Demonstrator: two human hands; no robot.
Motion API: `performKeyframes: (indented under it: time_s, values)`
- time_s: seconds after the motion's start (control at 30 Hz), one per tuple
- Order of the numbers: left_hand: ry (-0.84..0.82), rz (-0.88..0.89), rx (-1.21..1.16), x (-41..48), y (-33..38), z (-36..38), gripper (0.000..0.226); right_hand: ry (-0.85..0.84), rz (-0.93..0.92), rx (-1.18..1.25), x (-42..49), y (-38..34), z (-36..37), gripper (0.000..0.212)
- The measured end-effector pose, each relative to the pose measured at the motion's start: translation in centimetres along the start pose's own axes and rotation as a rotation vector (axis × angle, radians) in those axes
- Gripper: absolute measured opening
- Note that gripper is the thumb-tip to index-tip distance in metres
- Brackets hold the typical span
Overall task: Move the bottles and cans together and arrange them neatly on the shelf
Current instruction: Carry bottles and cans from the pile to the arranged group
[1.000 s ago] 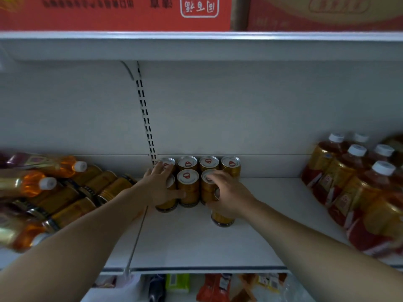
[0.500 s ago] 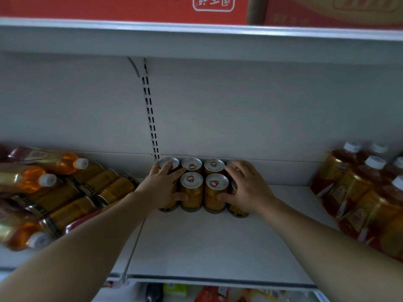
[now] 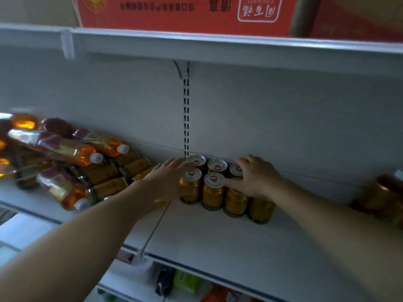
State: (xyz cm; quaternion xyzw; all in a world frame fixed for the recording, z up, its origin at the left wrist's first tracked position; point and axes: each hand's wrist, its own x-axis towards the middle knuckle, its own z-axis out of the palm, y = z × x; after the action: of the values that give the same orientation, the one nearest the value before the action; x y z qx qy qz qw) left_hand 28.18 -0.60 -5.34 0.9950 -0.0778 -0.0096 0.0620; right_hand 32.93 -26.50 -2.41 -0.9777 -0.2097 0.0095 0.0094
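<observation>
Where the slotted rail [image 3: 186, 118] meets the shelf [image 3: 218, 240], a block of upright cans [image 3: 212, 189] stands against the back wall. It is two rows deep, with gold sides and silver tops bearing red ring-pulls. The front row counts four. The back row shows three tops, and any others are hidden under a hand.

Left hand [image 3: 165, 182]: fingers straight and holding nothing, laid flat against the left flank of the block, somewhat blurred. It reads as a stop, so that the rows cannot slide leftward.

Right hand [image 3: 257, 177]: palm down, fingers spread over the tops at the right end, thumb reaching along the front row. It closes round no single can. Its likely purpose is to press the end cans inward and square them with their neighbours.

Left of the block: bottles [image 3: 72, 149] with white caps lie on their sides, heaped over loose cans [image 3: 104, 177] that also lie flat. These look unsorted and, in my judgement, make up most of the work left.

Far right edge: far bottles [image 3: 383, 192], amber and blurred, well apart from the block.

Above: a red carton [image 3: 185, 14] on the upper shelf.
</observation>
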Motion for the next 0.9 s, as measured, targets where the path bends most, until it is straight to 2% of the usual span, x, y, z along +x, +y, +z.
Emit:
performKeyframes:
  time_s: [0.1, 0.27, 0.43, 0.57, 0.7, 0.8, 0.9]
  values:
    - [0.034, -0.049, 0.016, -3.6, -3.7, -1.2, 0.088, 0.031, -0.094, 0.007, 1.5, -4.9, -1.1, 0.093]
    - [0.051, -0.107, 0.049, -10.6, -11.5, -2.9, 0.072, 0.009, -0.173, 0.037, 3.7, -14.5, -1.2, 0.090]
    - [-0.032, -0.200, -0.001, -15.9, -18.5, -2.3, 0.082, -0.105, -0.186, 0.047, 4.6, -23.5, 1.7, 0.083]
    - [-0.040, -0.156, 0.000, -17.5, -22.4, -1.3, 0.082, -0.203, -0.053, 0.019, 3.9, -26.6, 4.4, 0.076]
    - [-0.095, -0.167, 0.112, -16.7, -25.0, -0.8, 0.086, -0.139, 0.110, 0.054, 1.8, -26.9, 5.9, 0.071]
    - [-0.140, -0.134, 0.199, -15.4, -25.8, -0.5, 0.092, -0.166, 0.279, 0.143, 1.5, -28.5, 6.3, 0.078]
    - [-0.093, -0.103, 0.326, -14.7, -26.2, 0.0, 0.095, -0.210, 0.350, 0.225, 2.4, -29.6, 6.0, 0.085]
